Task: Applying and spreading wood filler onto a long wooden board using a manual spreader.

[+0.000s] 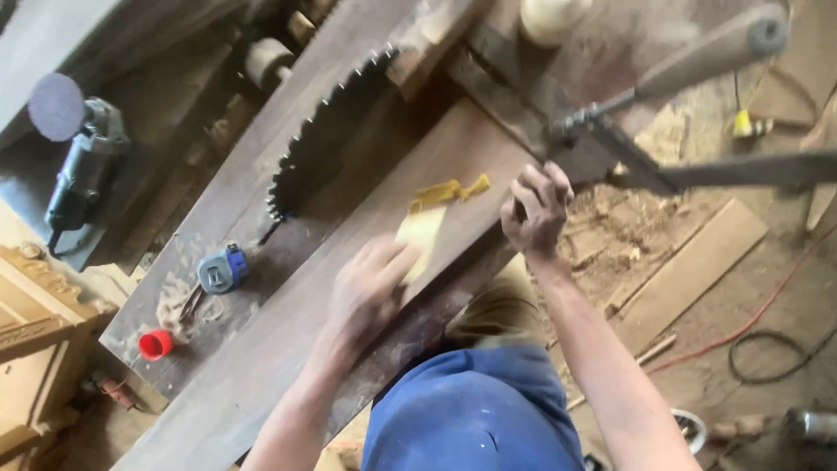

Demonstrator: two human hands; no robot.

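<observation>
On the dusty workbench, the plank (pixel 349 288) runs diagonally away from you; your left hand (pixel 366 292) (blurred) presses sandpaper (pixel 423 235) on it, your right hand (pixel 536 209) grips its far edge.

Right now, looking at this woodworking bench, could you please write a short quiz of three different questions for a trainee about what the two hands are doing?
1. True or false: the left hand holds a pale yellow sanding sheet against the long dark wooden board.
2. What does the right hand rest on?
A. the small red plastic cap
B. the far edge of the board
C. the dark angle grinder
3. Fill in: the toothed circular saw blade rises on the ____ side of the board, seen from the person.

Key: 1 true; 2 B; 3 left.
</observation>
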